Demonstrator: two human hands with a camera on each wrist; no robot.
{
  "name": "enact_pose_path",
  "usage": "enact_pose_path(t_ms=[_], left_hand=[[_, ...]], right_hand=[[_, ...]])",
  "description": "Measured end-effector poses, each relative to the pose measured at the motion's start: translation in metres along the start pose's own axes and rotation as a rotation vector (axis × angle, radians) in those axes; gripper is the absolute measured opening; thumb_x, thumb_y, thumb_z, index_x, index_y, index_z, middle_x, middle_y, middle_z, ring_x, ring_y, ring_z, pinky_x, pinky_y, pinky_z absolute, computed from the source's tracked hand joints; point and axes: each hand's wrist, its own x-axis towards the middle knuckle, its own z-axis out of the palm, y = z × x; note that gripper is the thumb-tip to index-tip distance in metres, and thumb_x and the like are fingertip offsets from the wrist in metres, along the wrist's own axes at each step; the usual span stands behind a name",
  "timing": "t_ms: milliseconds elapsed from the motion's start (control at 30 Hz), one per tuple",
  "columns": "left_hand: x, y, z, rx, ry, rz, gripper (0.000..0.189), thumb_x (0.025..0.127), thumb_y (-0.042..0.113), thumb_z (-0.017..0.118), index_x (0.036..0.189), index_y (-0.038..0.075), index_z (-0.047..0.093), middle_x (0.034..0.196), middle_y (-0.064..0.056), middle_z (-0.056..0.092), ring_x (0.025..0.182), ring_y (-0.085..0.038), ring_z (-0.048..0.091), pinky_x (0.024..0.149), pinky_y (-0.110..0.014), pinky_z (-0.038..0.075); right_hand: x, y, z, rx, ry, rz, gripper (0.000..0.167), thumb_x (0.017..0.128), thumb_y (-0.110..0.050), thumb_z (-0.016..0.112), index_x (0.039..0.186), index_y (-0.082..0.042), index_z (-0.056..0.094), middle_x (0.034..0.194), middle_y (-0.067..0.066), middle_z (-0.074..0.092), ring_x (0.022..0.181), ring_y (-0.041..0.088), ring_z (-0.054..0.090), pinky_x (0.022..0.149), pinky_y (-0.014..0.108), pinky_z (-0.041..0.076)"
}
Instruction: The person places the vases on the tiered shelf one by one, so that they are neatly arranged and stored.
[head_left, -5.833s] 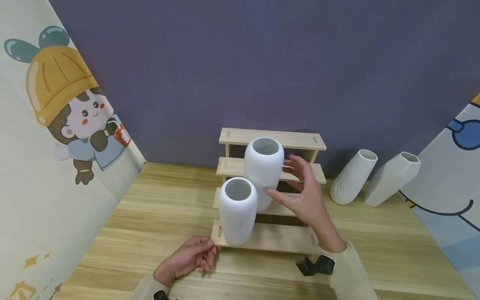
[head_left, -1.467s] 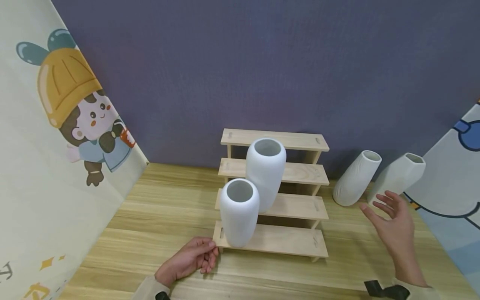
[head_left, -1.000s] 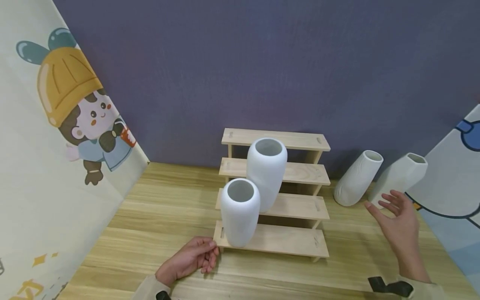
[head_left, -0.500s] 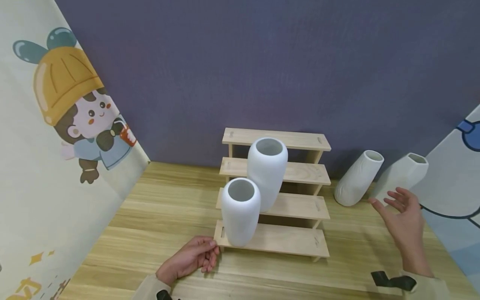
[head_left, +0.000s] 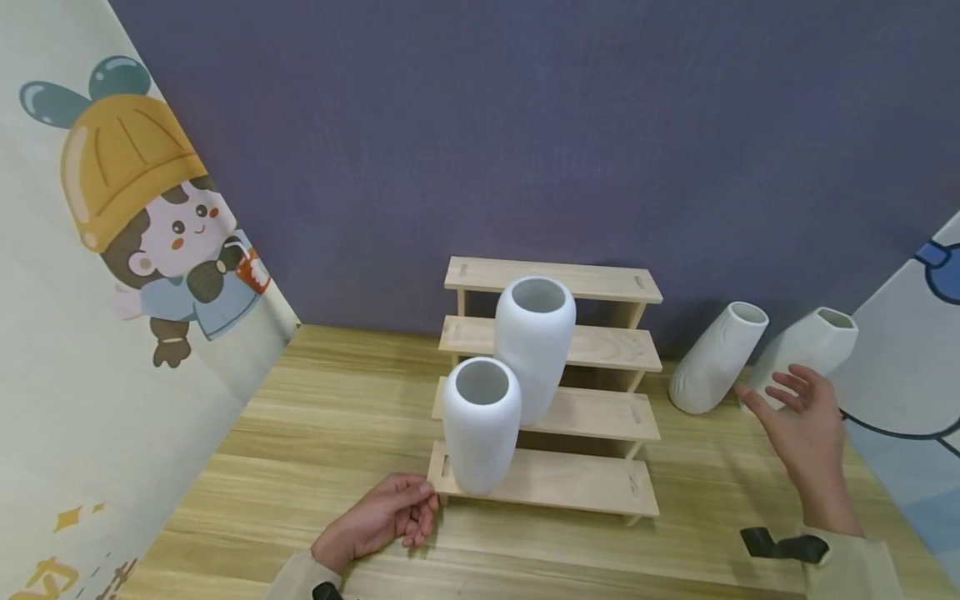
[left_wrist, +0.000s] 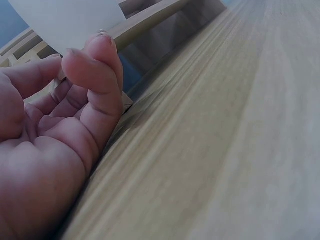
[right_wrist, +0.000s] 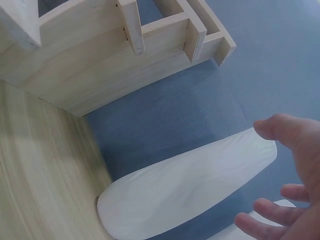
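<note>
My left hand (head_left: 382,515) pinches the front left corner of a wooden stepped display rack (head_left: 573,481) between thumb and curled fingers. On the rack's lowest step stands a smooth white vase (head_left: 482,433); a taller smooth white vase (head_left: 534,342) stands one step up, partly hidden behind it. My right hand (head_left: 810,433), thumb and fingers spread apart, hovers in front of an angular white vase (head_left: 806,346) and holds nothing. Left of that stands a textured white vase (head_left: 716,358), also large in the right wrist view below my right hand (right_wrist: 300,175).
Everything stands on a wood-grain tabletop (head_left: 315,425). A dark blue-grey wall (head_left: 375,167) rises right behind the rack. Cartoon-printed panels (head_left: 240,400) flank both sides, and the right one is close to the angular vase.
My right hand has left the taller smooth vase and moved right to the angular vase, drifting slightly nearer it within the last second. My left hand stays at the rack's corner.
</note>
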Motion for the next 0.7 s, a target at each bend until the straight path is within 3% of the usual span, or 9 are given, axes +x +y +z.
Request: enact_pose_path(t_ms=[700], left_hand=[[0.000,0.001,0.001,0.004,-0.006,0.001,0.034,0.111,0.017,0.031,0.102,0.010,0.063,0.082,0.008,0.071,0.069,-0.002,0.066,0.055,-0.013,0.051]], right_hand=[[0.014,-0.014,0.003,0.018,-0.021,-0.040,0.086,0.089,-0.043,0.073,0.155,-0.013,0.027,0.146,0.014,0.045,0.099,-0.013,0.043,0.070,0.004,0.038]])
